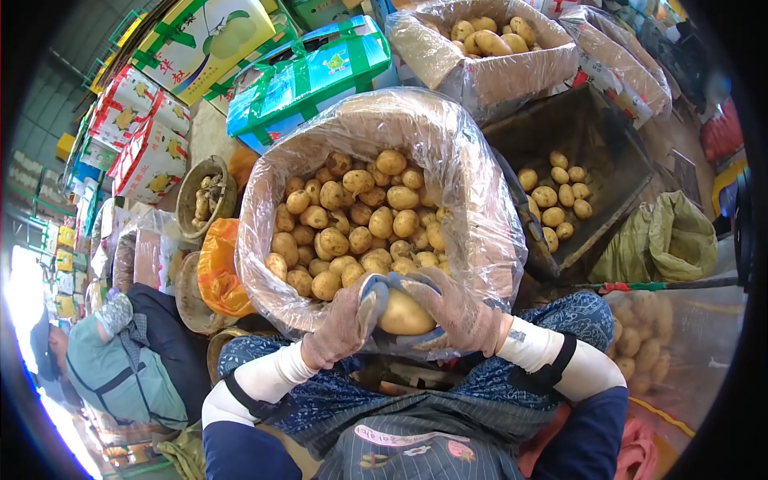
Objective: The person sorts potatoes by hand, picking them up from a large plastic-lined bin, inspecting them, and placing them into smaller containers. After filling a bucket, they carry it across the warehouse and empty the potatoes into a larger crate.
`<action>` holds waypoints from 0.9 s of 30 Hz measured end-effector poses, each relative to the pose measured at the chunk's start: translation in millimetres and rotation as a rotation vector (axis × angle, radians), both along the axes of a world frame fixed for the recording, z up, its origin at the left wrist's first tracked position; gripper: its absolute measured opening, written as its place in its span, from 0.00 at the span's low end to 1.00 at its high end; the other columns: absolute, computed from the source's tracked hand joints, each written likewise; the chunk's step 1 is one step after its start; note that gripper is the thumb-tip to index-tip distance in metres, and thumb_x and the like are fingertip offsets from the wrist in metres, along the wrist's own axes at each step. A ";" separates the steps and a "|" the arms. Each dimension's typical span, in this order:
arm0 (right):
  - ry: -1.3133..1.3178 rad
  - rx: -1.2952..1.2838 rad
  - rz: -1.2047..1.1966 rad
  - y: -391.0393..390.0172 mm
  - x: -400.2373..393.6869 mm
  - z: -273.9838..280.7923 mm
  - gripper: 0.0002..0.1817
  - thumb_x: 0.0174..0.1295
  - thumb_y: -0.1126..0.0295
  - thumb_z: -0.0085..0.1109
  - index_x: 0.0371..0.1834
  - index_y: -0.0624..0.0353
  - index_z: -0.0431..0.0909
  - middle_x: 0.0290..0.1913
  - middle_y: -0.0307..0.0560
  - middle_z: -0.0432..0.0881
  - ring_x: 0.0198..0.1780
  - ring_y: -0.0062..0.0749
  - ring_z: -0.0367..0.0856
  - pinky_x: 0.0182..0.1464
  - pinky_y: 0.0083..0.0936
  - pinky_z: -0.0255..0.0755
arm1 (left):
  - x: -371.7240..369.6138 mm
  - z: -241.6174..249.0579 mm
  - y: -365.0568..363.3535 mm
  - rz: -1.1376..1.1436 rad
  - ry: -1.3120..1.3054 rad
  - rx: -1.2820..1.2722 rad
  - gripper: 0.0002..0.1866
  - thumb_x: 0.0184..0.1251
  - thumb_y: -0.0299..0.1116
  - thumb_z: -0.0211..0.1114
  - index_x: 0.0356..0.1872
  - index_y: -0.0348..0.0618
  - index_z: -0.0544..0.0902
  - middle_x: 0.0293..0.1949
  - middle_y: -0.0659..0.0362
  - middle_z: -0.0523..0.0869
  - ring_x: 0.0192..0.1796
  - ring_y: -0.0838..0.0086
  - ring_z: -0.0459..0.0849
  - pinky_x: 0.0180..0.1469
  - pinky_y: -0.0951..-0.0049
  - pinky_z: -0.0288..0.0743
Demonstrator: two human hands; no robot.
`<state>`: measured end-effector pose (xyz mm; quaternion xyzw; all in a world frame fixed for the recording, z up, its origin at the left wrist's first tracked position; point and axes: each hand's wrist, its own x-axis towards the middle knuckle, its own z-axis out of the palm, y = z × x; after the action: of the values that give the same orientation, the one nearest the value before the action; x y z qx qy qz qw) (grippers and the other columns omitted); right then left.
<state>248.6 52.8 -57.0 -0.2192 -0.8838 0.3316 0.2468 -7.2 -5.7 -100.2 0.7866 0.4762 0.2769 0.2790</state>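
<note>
Left hand [339,325] and right hand [466,314], grip around one potato [406,314]; lined carton [482,216] ahead (stacked boxes [152,164] leftward)

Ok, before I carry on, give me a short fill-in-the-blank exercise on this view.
1. The left hand and right hand hold one ____.
2. The open box before the person is lined with clear ____.
3. The bag against that box's left side is coloured ____.
4. The dark tub stands to the person's ____.

Missing words: potato; plastic; orange; right.
</note>
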 end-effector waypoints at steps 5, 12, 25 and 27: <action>0.478 -1.499 0.026 3.4 4.9 8.5 0.33 0.72 0.48 0.51 0.71 0.61 0.62 0.53 0.53 0.79 0.39 0.36 0.84 0.45 0.26 0.80 | 16.4 64.9 20.8 0.228 -0.558 -1.008 0.22 0.77 0.47 0.55 0.51 0.33 0.75 0.42 0.48 0.84 0.35 0.70 0.86 0.30 0.75 0.77; 0.473 -1.604 -0.078 6.9 6.6 11.2 0.32 0.75 0.43 0.39 0.62 0.63 0.70 0.42 0.48 0.83 0.29 0.24 0.83 0.27 0.17 0.77 | 25.7 75.3 20.7 0.178 -0.599 -0.755 0.25 0.81 0.45 0.49 0.65 0.35 0.72 0.36 0.56 0.85 0.31 0.78 0.83 0.31 0.80 0.76; 0.375 -1.334 -0.117 -1.9 3.7 9.4 0.33 0.77 0.43 0.31 0.58 0.63 0.74 0.29 0.48 0.85 0.18 0.24 0.79 0.18 0.13 0.73 | 38.0 67.8 19.9 0.047 -0.697 -0.768 0.34 0.75 0.52 0.58 0.72 0.38 0.65 0.47 0.61 0.84 0.36 0.84 0.81 0.39 0.86 0.74; 0.457 -1.300 -0.178 -5.9 -8.1 7.1 0.33 0.77 0.43 0.30 0.57 0.62 0.74 0.29 0.48 0.85 0.18 0.23 0.79 0.17 0.14 0.73 | 35.4 72.5 22.2 0.056 -0.709 -0.799 0.36 0.73 0.55 0.59 0.71 0.39 0.65 0.48 0.59 0.84 0.35 0.84 0.82 0.36 0.86 0.75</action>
<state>240.5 46.9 -49.8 -0.3188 -0.4105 0.8099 0.2717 28.2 16.5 -27.7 0.4643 0.4420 0.3300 0.6929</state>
